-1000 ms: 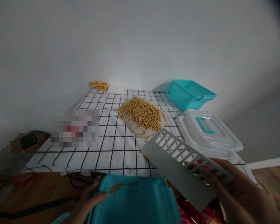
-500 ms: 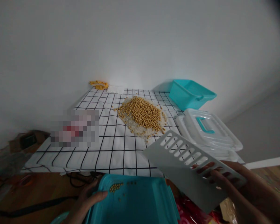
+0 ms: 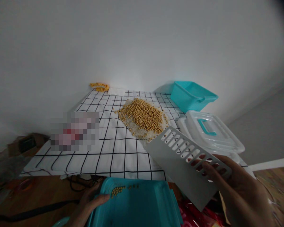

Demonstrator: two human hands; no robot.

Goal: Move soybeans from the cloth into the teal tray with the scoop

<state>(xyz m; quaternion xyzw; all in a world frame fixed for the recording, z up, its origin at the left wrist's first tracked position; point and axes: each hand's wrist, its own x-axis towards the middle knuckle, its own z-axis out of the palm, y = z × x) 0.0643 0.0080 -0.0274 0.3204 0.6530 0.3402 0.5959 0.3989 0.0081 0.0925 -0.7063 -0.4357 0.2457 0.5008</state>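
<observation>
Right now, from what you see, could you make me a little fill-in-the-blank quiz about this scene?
The grey slotted plate is held by the person's ____ hand. Beans lie inside the teal container held by the ____ hand. The white tablecloth is crossed by ____ lines. The turquoise bin stands by the tablecloth's far ____ corner.
Missing words: right; left; black; right.

The worktop [image 3: 92, 162] wears a white cloth [image 3: 109, 138] with black grid lines. In its middle lie yellow beans [image 3: 144, 114] over whitish grains [image 3: 141, 134]. At the far right stands a turquoise tub [image 3: 188, 97]; at the far left, a white sheet [image 3: 116, 91] lies flat.
</observation>
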